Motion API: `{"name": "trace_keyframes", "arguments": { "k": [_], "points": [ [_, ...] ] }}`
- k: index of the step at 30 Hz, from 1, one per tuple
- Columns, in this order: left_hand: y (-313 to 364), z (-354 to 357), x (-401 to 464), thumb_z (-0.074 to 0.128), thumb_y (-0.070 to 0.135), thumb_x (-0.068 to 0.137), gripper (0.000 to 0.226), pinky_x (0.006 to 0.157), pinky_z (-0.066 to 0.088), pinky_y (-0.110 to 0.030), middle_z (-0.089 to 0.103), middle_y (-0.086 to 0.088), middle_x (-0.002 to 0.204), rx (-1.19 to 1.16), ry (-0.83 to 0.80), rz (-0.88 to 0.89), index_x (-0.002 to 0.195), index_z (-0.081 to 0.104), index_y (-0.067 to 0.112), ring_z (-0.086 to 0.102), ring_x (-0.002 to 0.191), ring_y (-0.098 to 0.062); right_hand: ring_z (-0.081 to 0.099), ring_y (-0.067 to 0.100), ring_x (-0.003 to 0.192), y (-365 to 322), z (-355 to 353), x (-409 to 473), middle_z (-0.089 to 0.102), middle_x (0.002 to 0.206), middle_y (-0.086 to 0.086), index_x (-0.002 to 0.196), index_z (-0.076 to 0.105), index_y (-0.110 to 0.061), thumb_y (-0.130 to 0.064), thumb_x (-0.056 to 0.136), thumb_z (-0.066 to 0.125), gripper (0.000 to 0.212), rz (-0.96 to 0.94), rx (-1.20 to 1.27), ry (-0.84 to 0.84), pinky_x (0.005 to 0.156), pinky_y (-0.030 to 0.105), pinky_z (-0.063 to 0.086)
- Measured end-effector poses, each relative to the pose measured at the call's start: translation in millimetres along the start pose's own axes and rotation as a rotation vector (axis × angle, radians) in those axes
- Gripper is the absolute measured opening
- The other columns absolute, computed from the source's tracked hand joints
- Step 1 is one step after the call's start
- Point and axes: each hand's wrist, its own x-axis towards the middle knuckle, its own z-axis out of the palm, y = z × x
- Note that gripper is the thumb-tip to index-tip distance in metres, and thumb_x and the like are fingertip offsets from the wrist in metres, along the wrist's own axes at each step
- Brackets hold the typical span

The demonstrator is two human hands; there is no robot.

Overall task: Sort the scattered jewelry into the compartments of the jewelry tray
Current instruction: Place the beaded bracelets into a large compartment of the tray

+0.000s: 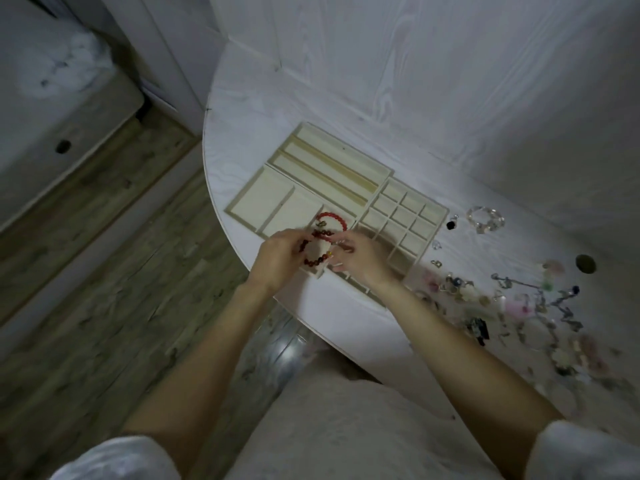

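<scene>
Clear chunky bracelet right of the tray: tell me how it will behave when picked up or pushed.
The clear bracelet looks made of large glassy beads, so it is probably heavy for its size and smooth, perhaps slippery. It lies as an open ring on the table, which suggests strung beads: likely to sag from one side when lifted. Pushed, it would probably slide and deform rather than roll.

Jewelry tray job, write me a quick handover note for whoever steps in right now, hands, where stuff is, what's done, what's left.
Left hand and right hand both hold a dark red bead bracelet over the near compartment of the jewelry tray.
Done: a bright red bracelet already lies in that compartment.
Other compartments look empty; those under the hands are hidden.
Left: set this bracelet down, then sort the clear bead bracelet, the small pieces beside the tray and the scattered pile to the right on the table.
</scene>
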Motion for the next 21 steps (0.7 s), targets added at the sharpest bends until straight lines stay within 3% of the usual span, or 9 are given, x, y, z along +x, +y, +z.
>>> {"name": "trace_keyframes", "arguments": {
  "k": [3,5,9,14,21],
  "points": [
    [-19.6,-3.2,2.7,0.072,0.008,0.08,0.027,0.077,0.05,-0.036,0.069,-0.007,0.107,0.215,-0.023,0.189,0.107,0.07,0.011,0.06,0.096,-0.031,0.067,0.021,0.087,3.1,-3.7,-3.0,0.064,0.114,0.01,0.117,0.063,-0.009,-0.009,0.095,0.052,0.024,-0.079,-0.21,0.03,0.08,0.032,0.056],
    [-29.8,-4.5,4.1,0.075,0.015,0.077,0.022,0.077,0.049,-0.038,0.07,-0.001,0.102,0.346,-0.007,0.323,0.098,0.072,0.017,0.057,0.098,-0.028,0.061,0.019,0.1,5.9,-7.1,-2.7,0.062,0.119,0.005,0.118,0.064,-0.013,-0.012,0.095,0.051,0.027,-0.204,-0.474,0.058,0.09,0.028,0.049],
    [-39.6,-4.0,8.6,0.067,0.024,0.075,0.022,0.099,0.027,-0.043,0.069,0.007,0.107,0.509,-0.011,0.532,0.096,0.073,0.025,0.047,0.113,-0.018,0.035,0.023,0.122,11.0,0.7,4.4,0.05,0.133,0.002,0.129,0.057,-0.018,-0.021,0.096,0.046,0.035,-0.404,-0.924,0.021,0.103,0.029,0.025],
    [-43.0,-4.6,4.9,0.06,0.031,0.08,0.023,0.107,0.016,-0.057,0.065,0.008,0.116,0.636,-0.109,0.484,0.098,0.073,0.027,0.047,0.123,-0.02,0.032,0.026,0.121,15.3,18.5,10.5,0.054,0.126,0.003,0.121,0.061,-0.016,-0.035,0.099,0.035,0.039,-0.389,-1.172,0.109,0.099,0.037,0.018],
    [-42.3,-0.7,4.8,0.055,0.03,0.083,0.019,0.107,0.012,-0.056,0.067,0.01,0.109,0.552,-0.049,0.421,0.09,0.071,0.025,0.052,0.12,-0.02,0.042,0.018,0.115,12.6,28.4,8.7,0.064,0.111,-0.003,0.106,0.068,-0.014,-0.029,0.097,0.039,0.034,-0.455,-1.134,0.083,0.091,0.032,0.022]
  ]
}}
